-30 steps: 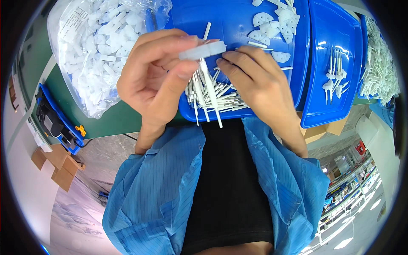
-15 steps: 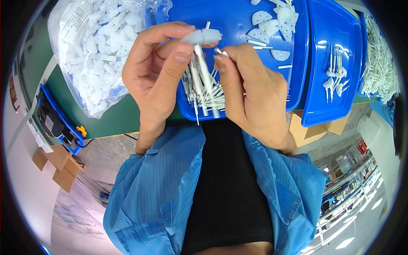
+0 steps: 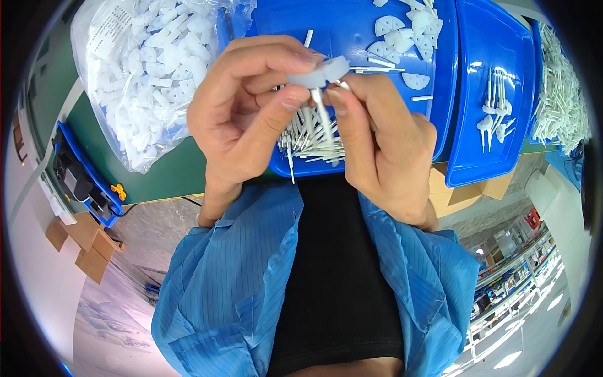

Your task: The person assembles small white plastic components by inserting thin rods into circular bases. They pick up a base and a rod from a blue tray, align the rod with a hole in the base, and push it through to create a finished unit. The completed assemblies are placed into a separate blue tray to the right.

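Note:
Between the thumb and fingers of my left hand (image 3: pixel 245 103) is a white plastic piece (image 3: pixel 314 76), held above a blue tray. White rods (image 3: pixel 322 116) hang down from its underside. My right hand (image 3: pixel 389 135) pinches a thin white rod (image 3: pixel 342 86) with a metal tip, right against the right end of the piece. Whether the tip sits in a hole there is hidden by my fingers. Below my hands, a pile of white metal-tipped rods (image 3: pixel 308 141) lies in the near part of the blue tray (image 3: pixel 445 94).
A clear bag of white plastic pieces (image 3: pixel 157 81) stands at the left. Loose flat white pieces (image 3: pixel 414 81) lie at the tray's far right. A second blue tray (image 3: pixel 465 160) holds a few rod assemblies (image 3: pixel 496 107); beyond it is a heap of them (image 3: pixel 559 94).
Both hands have shifted slightly right. The white piece has tilted, its right end rising, and the rod in my right hand has come from just beside it to against its right end.

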The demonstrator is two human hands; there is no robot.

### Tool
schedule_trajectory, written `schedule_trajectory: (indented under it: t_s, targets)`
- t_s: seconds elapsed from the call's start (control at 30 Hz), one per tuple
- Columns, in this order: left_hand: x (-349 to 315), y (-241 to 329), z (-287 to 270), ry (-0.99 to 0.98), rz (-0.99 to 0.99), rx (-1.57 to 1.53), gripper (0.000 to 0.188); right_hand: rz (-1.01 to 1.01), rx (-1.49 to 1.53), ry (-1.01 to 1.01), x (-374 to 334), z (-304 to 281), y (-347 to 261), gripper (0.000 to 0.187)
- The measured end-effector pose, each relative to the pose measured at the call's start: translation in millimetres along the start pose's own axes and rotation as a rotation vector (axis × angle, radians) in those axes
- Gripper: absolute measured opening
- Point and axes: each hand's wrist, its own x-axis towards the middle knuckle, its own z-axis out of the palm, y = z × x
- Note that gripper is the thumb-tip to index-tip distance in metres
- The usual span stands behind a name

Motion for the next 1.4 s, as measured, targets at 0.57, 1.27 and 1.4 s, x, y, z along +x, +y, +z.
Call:
schedule_trajectory:
  t_s: [0.57, 1.27, 1.4]
  targets:
    - [8.1, 16.0, -11.0, -0.114, 0.129, 0.29, 0.042, -0.252, 0.017, 0.041, -0.9, 8.4, 4.0, 0.014]
    - [12.5, 7.1, -6.4, -0.16, 0.205, 0.41, 0.042, -0.389, -0.009, -0.062, 8.2, -7.4, 38.1, 0.028]
    - [14.6, 8.5, -10.1, -0.272, 0.244, 0.506, 0.045, -0.394, -0.003, -0.091, 7.6, -6.0, 44.3, 0.026]
